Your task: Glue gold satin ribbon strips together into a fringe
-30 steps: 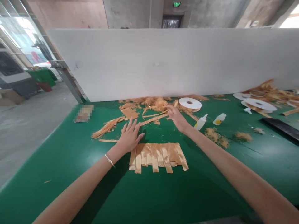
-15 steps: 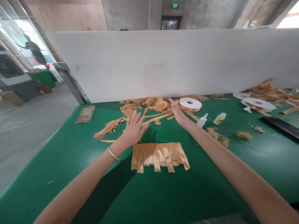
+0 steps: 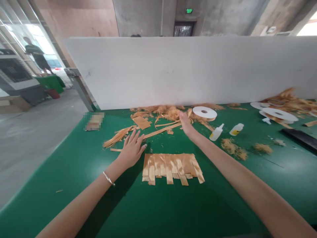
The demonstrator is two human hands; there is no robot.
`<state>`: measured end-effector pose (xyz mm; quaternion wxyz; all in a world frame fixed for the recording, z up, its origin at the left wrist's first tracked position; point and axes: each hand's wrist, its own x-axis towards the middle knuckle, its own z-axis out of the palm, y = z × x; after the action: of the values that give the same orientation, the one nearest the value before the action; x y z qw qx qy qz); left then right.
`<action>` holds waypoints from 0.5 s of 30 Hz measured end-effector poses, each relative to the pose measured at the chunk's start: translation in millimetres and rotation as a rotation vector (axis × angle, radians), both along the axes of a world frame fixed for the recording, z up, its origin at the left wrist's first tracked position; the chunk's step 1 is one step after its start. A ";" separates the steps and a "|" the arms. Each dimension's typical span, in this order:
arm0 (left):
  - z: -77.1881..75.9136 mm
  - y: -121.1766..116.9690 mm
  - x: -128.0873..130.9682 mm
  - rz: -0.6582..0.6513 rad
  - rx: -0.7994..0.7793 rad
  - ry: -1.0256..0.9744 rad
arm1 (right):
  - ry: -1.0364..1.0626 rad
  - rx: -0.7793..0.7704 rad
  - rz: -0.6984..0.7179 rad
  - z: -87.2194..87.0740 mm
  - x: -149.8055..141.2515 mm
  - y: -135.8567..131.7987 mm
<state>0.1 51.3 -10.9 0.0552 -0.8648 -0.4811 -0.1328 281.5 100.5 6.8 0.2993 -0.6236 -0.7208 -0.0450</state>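
My left hand (image 3: 133,148) hovers over or rests on the green table, its fingers spread and nothing in them. Just ahead of it lie a frayed bundle of tan ribbon fibres (image 3: 118,137) and a long ribbon strip (image 3: 162,130). My right hand (image 3: 186,125) reaches to the strip's far end, beside a heap of loose fibres (image 3: 170,112); its fingers are blurred and partly hidden, so any grip is unclear. Between my forearms lies a row of overlapping tan ribbon pieces (image 3: 170,165) with uneven lower ends. Cut ribbon pieces (image 3: 142,122) lie beyond my left hand.
A white ribbon spool (image 3: 210,113) stands against the white partition (image 3: 168,72). Two small glue bottles (image 3: 216,133) and fibre tufts (image 3: 234,148) lie right of my right arm. Further right are more spools (image 3: 279,114) and a black object (image 3: 300,138). A person stands far left.
My left hand has drawn back and left, uncovering the cut ribbon pieces. My right hand stays near the fibre heap, its fingers now less extended in view. The camera view has shifted slightly.
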 end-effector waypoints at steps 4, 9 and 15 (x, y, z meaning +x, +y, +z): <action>-11.7 -3.4 -10.7 0.012 0.050 0.036 | -0.016 0.153 -0.102 10.8 -36.4 -18.3; -12.0 -1.2 -14.2 0.028 0.094 0.041 | -0.173 -0.265 0.284 -38.3 -73.8 -40.3; -7.6 1.2 -18.1 0.030 0.147 -0.024 | 0.131 -0.566 0.283 2.6 -53.5 0.0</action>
<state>-17.9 52.5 -18.5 0.1147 -0.8496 -0.4834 -0.1771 227.9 100.6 9.4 0.1628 -0.5773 -0.7634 0.2395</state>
